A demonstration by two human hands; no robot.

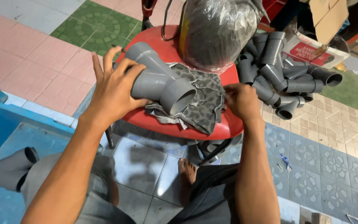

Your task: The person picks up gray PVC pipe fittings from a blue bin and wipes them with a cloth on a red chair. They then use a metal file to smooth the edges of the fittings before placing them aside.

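Observation:
My left hand grips a grey plastic Y-shaped pipe fitting, holding it over a red stool. The fitting's wide mouth faces toward me. A patterned grey rag lies on the stool under the fitting. My right hand pinches the rag's right edge, fingers closed on the cloth.
A pile of several grey pipe fittings lies on the tiled floor to the right of the stool. A plastic-wrapped grey bundle stands on the stool's far side. Cardboard boxes sit at top right. My bare foot rests below the stool.

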